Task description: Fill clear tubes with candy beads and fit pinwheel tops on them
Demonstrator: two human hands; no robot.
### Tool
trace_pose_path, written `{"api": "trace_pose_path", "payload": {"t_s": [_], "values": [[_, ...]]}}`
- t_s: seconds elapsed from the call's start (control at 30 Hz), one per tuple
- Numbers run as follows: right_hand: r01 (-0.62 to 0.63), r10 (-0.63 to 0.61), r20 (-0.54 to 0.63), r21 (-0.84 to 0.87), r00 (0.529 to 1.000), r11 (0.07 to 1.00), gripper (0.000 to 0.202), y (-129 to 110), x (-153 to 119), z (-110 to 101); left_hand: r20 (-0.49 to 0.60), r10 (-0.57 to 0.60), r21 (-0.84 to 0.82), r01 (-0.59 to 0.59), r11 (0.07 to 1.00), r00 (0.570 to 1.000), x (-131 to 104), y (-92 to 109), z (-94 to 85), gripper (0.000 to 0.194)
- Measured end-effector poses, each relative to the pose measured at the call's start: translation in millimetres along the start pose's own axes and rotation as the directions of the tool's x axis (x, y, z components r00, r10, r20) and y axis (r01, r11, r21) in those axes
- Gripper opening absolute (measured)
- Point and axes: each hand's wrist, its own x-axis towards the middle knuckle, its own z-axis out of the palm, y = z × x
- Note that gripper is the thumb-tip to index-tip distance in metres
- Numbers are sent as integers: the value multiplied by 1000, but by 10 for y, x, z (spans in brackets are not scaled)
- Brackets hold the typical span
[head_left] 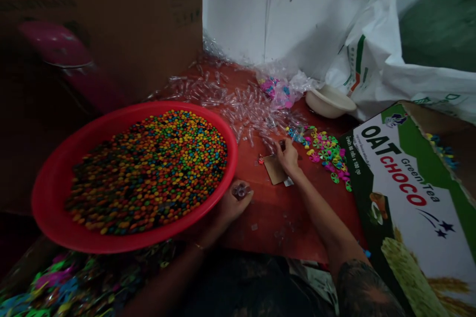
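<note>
The tabletop (267, 210) lies mostly open toward its near edge; a red basin (231, 143) bars the left, the Oat Choco carton (416, 183) the right, plastic tubes (241, 109) the far side.

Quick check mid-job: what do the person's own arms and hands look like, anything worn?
The left hand and right hand wear no gloves. A thin band circles the left wrist. The right forearm is bare; a patterned area near the elbow could be tattoo or sleeve.
</note>
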Motion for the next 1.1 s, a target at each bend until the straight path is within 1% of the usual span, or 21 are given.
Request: {"api": "trace_pose_path", "payload": {"t_s": [0.03,0.1,0.17,0.23,0.33,0.43,0.53,0.7,0.77,0.83,0.93,1.03,1.1], "values": [[51,-50,20,-44,999,998,39,-53,39,5,5,-10,8,10,1000,1000,-1,18,-4,12],[141,-117,133,-188,984,972,37,-165,134,0,4,-27,27,27,999,1000,0,45,-9,14],[173,-95,252,-310,963,935,37,-256,224,-3,-5,-36,40,36,999,999,4,51,-8,16],[158,-41,312,-362,949,919,33,-304,285,-4,-18,-34,50,35,998,999,12,36,-6,17],[153,-29,325,-361,945,920,30,-317,327,-38,-26,-18,59,19,998,1000,26,-5,-3,19],[189,-91,277,-351,957,917,35,-324,369,-94,-33,-19,73,21,997,999,31,-36,-5,23],[212,-131,252,-325,959,922,34,-348,443,-74,-19,-16,75,18,997,1000,28,-49,-7,25],[168,-93,280,-260,956,951,35,-329,555,82,-27,-19,91,22,996,999,30,-54,-9,24],[141,-78,280,-211,957,967,32,-270,573,87,-29,-14,92,17,996,999,30,-46,-8,23],[120,-80,272,-131,959,984,27,-190,552,49,-25,-6,92,8,996,1000,24,-31,-5,22],[114,-122,215,52,969,992,23,-73,415,-18,-22,4,75,-2,997,1000,10,-7,4,18],[124,-157,130,229,979,965,24,-2,147,-21,-35,12,39,-11,999,999,-1,-4,17,17],[124,-154,54,360,987,925,22,19,-65,18,-35,13,30,-12,999,999,-6,-11,24,16]]}}
